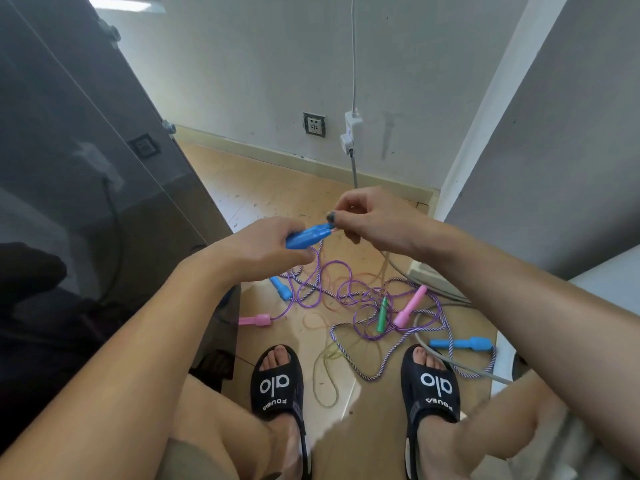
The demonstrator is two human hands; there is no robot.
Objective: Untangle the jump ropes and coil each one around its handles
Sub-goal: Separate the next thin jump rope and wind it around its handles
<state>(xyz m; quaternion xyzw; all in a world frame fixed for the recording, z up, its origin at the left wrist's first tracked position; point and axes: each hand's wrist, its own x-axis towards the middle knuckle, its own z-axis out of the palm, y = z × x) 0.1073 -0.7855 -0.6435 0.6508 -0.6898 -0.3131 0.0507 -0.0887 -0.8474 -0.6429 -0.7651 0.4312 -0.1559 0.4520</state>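
Clutching blue handles in left hand; right hand pinching rope at handle tips.

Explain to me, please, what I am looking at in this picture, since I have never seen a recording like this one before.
No machine is at work here: a person wears a camera on the head, so the single picture looks forward and down past their own arms to the floor. The left hand has its grip on a bright blue plastic jump-rope handle. The right hand pinches something thin at that handle's tip, probably the rope end, though it is too small to tell. On the tan tiled floor, between the feet in black slide sandals, lies a tangle of purple ropes with more handles: two pink plastic handles, one slim green handle, and further blue ones. None of it is coiled yet.
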